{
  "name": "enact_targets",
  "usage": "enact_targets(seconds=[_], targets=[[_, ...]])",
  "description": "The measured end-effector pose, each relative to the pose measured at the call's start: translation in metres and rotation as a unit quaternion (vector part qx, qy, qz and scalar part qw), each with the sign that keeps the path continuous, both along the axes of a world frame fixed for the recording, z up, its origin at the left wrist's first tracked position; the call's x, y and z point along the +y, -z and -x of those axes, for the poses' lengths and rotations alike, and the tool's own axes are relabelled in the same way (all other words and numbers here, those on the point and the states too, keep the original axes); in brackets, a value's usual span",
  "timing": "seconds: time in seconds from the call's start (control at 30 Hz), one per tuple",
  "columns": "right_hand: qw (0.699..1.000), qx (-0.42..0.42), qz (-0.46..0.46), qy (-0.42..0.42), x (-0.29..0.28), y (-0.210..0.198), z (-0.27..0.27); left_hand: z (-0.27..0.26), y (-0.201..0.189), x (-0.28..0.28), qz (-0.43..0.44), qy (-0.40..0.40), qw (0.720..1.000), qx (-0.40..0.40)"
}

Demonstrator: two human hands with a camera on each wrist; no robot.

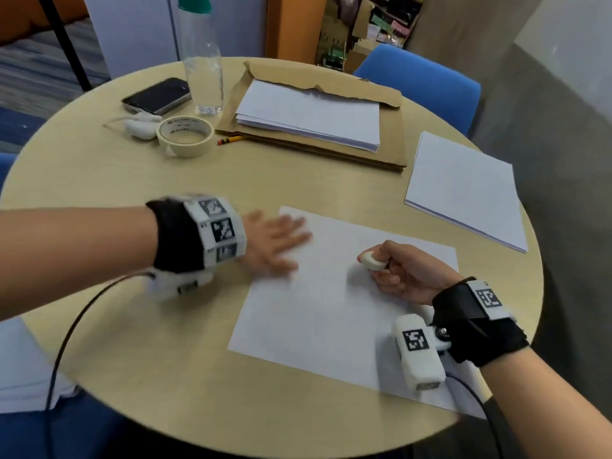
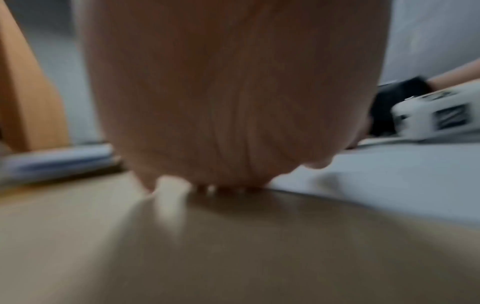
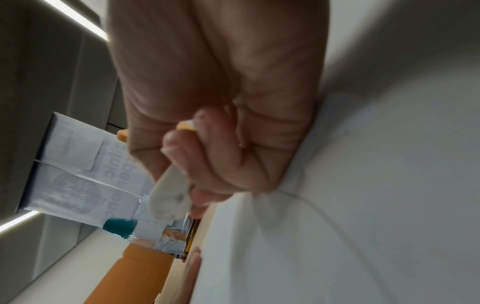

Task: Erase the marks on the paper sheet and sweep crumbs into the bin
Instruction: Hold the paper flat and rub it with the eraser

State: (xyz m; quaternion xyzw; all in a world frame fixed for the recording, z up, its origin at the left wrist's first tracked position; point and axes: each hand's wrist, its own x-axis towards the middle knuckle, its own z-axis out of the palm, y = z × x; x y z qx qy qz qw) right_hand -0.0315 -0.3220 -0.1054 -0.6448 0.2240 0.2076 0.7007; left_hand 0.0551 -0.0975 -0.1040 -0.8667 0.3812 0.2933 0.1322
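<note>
Paper sheet (image 1: 318, 299) lies flat on the round tabletop (image 1: 165, 342), low and right of the middle of the head view. Left hand (image 1: 275, 241) lies flat on its upper left corner, fingers (image 1: 294, 226) straight and spread. Right hand (image 1: 409, 271) has its fingers curled tight around a white eraser (image 1: 372, 261) above the sheet.

**user1:** what's everything made of? The round table (image 1: 139, 326) looks like pale wood-look laminate, smooth with a soft sheen.

**user2:** yep. The paper sheet (image 1: 318, 313) is plain matt white paper, the eraser (image 1: 373, 262) a matt off-white rubbery block (smudged grey at one end in the right wrist view). The envelope (image 1: 381, 154) is rough brown paper with a torn edge, the bottle (image 1: 203, 67) clear glossy plastic, the phone (image 1: 157, 96) shiny black, the tape roll (image 1: 185, 135) matt cream paper.
</note>
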Motion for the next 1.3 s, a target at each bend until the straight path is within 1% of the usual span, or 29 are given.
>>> enact_targets(seconds=[0.03, 0.07, 0.1, 0.13, 0.17, 0.2, 0.23, 0.27, 0.3, 0.37, 0.4, 0.43, 0.47, 0.53, 0.57, 0.6, 0.7, 0.77, 0.87, 0.97, 1.0, 1.07, 1.13, 1.17, 1.2, 1.3], targets=[[1.000, 0.000, -0.002, -0.003, 0.001, -0.001, 0.001, -0.008, -0.002, 0.007, -0.012, -0.066, 0.997, -0.030], [1.000, 0.000, -0.003, -0.006, 0.002, -0.001, 0.001, -0.015, -0.006, 0.012, -0.023, -0.109, 0.992, -0.063], [1.000, -0.002, -0.005, -0.011, 0.002, -0.002, 0.002, -0.019, -0.010, 0.015, -0.026, -0.116, 0.989, -0.091], [1.000, -0.003, -0.005, -0.011, 0.002, -0.001, 0.002, -0.019, -0.014, 0.015, -0.018, -0.092, 0.990, -0.101], [1.000, -0.001, -0.005, -0.006, 0.002, -0.001, 0.002, -0.015, -0.018, 0.012, 0.004, -0.053, 0.995, -0.081], [1.000, 0.003, -0.005, -0.001, 0.002, -0.002, 0.001, -0.006, -0.022, 0.009, 0.018, -0.011, 0.999, -0.038], [1.000, 0.009, -0.004, 0.004, 0.003, -0.003, 0.000, 0.001, -0.022, 0.007, 0.011, 0.026, 1.000, -0.003], [1.000, 0.016, -0.004, 0.008, 0.003, -0.003, 0.000, 0.007, -0.018, 0.008, -0.018, 0.051, 0.998, 0.012], [1.000, 0.021, -0.005, 0.008, 0.004, -0.003, -0.001, 0.009, -0.013, 0.012, -0.061, 0.056, 0.997, -0.002], [1.000, 0.028, -0.010, 0.003, 0.003, -0.003, -0.001, 0.004, -0.007, 0.022, -0.132, 0.022, 0.986, -0.102], [0.999, 0.032, -0.013, 0.005, 0.003, -0.003, -0.002, 0.000, -0.008, 0.025, -0.150, 0.003, 0.977, -0.149], [0.999, 0.037, -0.016, 0.012, 0.003, -0.003, -0.002, -0.002, -0.012, 0.025, -0.143, -0.015, 0.975, -0.170], [0.999, 0.043, -0.017, 0.021, 0.003, -0.003, -0.002, -0.002, -0.016, 0.022, -0.113, -0.021, 0.980, -0.165], [0.998, 0.056, -0.009, 0.033, 0.005, -0.005, -0.004, -0.002, -0.022, 0.012, -0.013, -0.006, 0.996, -0.087], [0.998, 0.061, 0.002, 0.029, 0.007, -0.006, -0.005, -0.001, -0.024, 0.006, 0.022, 0.004, 0.998, -0.052], [0.998, 0.062, 0.014, 0.019, 0.011, -0.008, -0.007, -0.002, -0.023, 0.002, 0.040, 0.014, 0.999, -0.034], [0.996, 0.031, 0.081, -0.018, 0.026, -0.017, -0.019, -0.013, -0.013, -0.001, 0.053, 0.010, 0.999, -0.002], [0.985, -0.002, 0.166, -0.049, 0.039, -0.022, -0.032, -0.017, -0.010, 0.001, 0.073, -0.002, 0.997, 0.027], [0.942, -0.029, 0.317, -0.106, 0.054, -0.025, -0.058, -0.017, -0.006, 0.004, 0.082, -0.003, 0.996, 0.045], [0.907, -0.042, 0.397, -0.133, 0.065, -0.025, -0.074, -0.018, -0.004, 0.005, 0.078, -0.003, 0.996, 0.049], [0.895, -0.051, 0.417, -0.150, 0.070, -0.024, -0.073, -0.018, -0.004, 0.005, 0.076, -0.001, 0.996, 0.048], [0.872, -0.065, 0.435, -0.214, 0.081, -0.021, -0.060, -0.017, -0.005, 0.003, 0.071, 0.004, 0.996, 0.046], [0.864, -0.068, 0.416, -0.276, 0.090, -0.020, -0.044, -0.017, -0.006, 0.003, 0.062, 0.009, 0.997, 0.045], [0.864, -0.066, 0.410, -0.284, 0.090, -0.020, -0.042, -0.016, -0.005, 0.002, 0.059, 0.011, 0.997, 0.044], [0.864, -0.065, 0.416, -0.274, 0.087, -0.022, -0.046, -0.017, -0.005, 0.002, 0.058, 0.013, 0.997, 0.043], [0.872, -0.070, 0.449, -0.183, 0.074, -0.027, -0.067, -0.016, -0.004, 0.002, 0.057, 0.016, 0.998, 0.037]])
